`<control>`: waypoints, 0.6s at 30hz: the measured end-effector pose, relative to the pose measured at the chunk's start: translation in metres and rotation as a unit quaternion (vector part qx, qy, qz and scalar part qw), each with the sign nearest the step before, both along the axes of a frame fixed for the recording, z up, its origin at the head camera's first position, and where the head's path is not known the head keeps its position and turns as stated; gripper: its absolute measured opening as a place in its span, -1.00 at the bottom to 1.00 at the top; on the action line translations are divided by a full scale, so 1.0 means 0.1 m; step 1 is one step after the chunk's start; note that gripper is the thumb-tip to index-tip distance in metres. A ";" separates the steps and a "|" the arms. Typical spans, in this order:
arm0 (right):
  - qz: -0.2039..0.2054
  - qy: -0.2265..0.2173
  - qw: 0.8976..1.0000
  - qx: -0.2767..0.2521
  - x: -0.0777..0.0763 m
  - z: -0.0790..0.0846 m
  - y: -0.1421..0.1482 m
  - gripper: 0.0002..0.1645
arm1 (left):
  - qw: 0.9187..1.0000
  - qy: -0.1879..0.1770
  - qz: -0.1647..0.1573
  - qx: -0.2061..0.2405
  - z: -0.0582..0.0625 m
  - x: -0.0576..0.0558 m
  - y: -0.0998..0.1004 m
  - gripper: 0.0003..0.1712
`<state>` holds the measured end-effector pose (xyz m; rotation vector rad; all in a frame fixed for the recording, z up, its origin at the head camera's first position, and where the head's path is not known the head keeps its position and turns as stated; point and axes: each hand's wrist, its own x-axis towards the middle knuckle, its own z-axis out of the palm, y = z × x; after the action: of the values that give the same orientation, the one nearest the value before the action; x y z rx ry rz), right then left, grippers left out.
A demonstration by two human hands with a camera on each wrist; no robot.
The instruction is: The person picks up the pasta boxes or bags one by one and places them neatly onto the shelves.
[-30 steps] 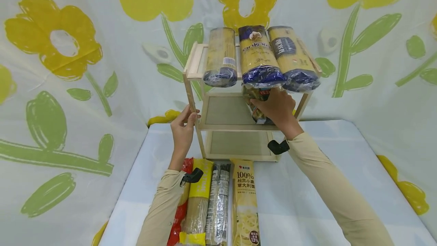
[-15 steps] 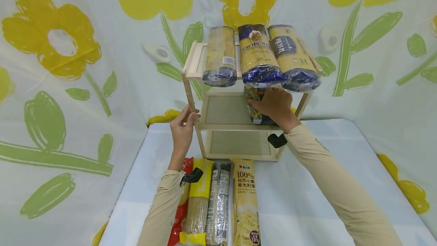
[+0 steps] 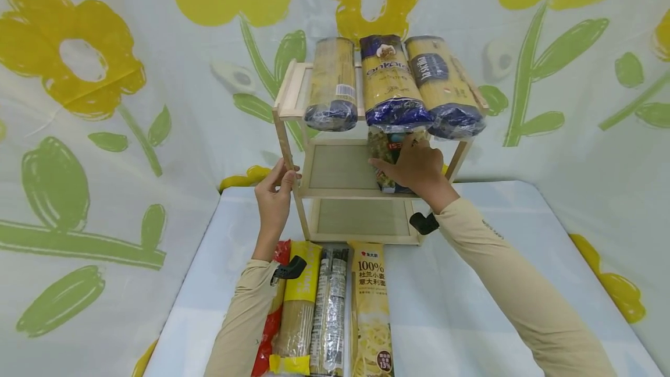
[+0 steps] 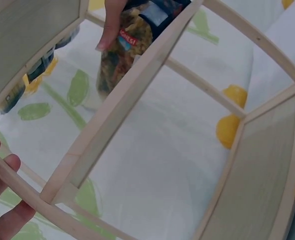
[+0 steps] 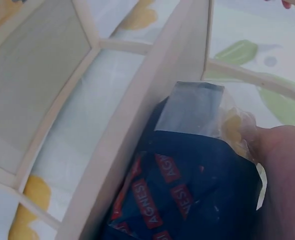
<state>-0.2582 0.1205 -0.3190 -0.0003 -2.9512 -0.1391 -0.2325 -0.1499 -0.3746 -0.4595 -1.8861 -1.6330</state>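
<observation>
My left hand point(image 3: 273, 194) pinches the left front post of a small wooden shelf rack point(image 3: 335, 193) between thumb and fingers. On the rack's middle level, toward the right, a dark blue bag of pasta point(image 3: 386, 176) with a clear window stands under my right hand point(image 3: 420, 166). That hand grips the bag from the front and right, its thumb lying across the front. In the right wrist view the blue side of the pasta bag point(image 5: 182, 175) shows repeated red AGNESI labels. The left wrist view shows the bag's window point(image 4: 130, 47) and my right thumb beside it.
On the top level lie three spaghetti packs, with a blue and yellow one point(image 3: 391, 83) in the middle. Several long noodle packs, including a yellow one point(image 3: 300, 284) and a cream one point(image 3: 371, 313), lie before the rack on the pale table point(image 3: 445, 290).
My right thumb has slid left across the bag's front, and the bag's lower end has shifted slightly left. My left hand stays on the post. The head view has moved a little.
</observation>
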 end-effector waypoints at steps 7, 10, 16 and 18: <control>-0.014 -0.021 0.999 -0.028 0.04 -0.06 0.03 0.26 | 1.000 0.012 -0.013 0.003 -0.01 -0.01 0.02 -0.60; -0.020 -0.023 0.998 -0.045 0.06 -0.10 0.04 0.21 | 1.000 0.016 -0.013 0.004 -0.01 -0.01 0.03 -0.59; -0.015 -0.013 0.995 -0.097 0.13 -0.14 0.04 0.09 | 1.000 0.009 -0.008 0.008 0.01 0.00 0.02 -0.59; -0.009 -0.020 0.993 -0.114 0.16 -0.13 0.03 0.07 | 1.000 0.008 -0.007 0.011 0.01 0.00 0.01 -0.61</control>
<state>-0.2418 0.1239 -0.3324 -0.0563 -2.9897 0.1967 -0.2321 -0.1485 -0.3735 -0.4775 -1.8561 -1.6526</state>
